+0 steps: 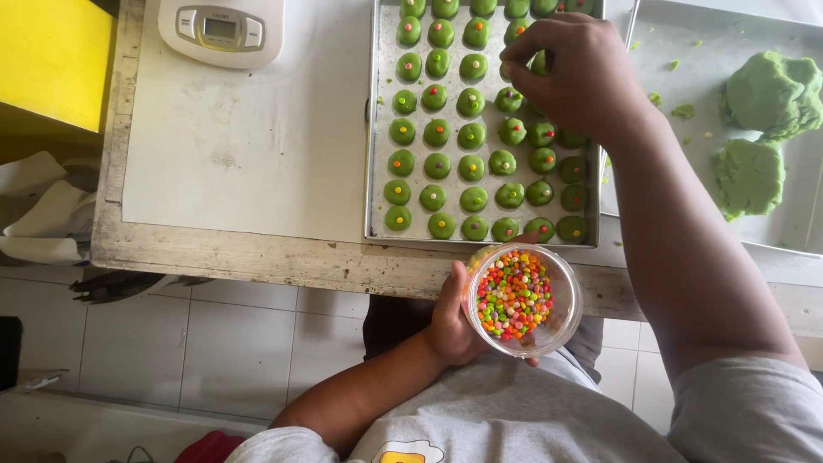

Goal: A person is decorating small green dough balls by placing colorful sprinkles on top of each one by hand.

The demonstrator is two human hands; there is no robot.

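My left hand (pixel 453 321) holds a clear plastic cup (pixel 523 300) full of small multicoloured candies, just below the table's front edge. My right hand (pixel 570 73) reaches over a metal baking tray (pixel 377 171), fingertips pinched over a green dough ball (pixel 537 64) in the upper right rows. The tray carries several rows of round green dough balls (pixel 471 167), many topped with one small candy. Whether a candy sits between my fingertips is hidden.
A second tray (pixel 660 51) at the right bears two lumps of green dough (pixel 771 90) and crumbs. A white kitchen scale (pixel 221 30) stands at the back left on a white sheet. A yellow surface (pixel 51 56) is far left; tiled floor lies below.
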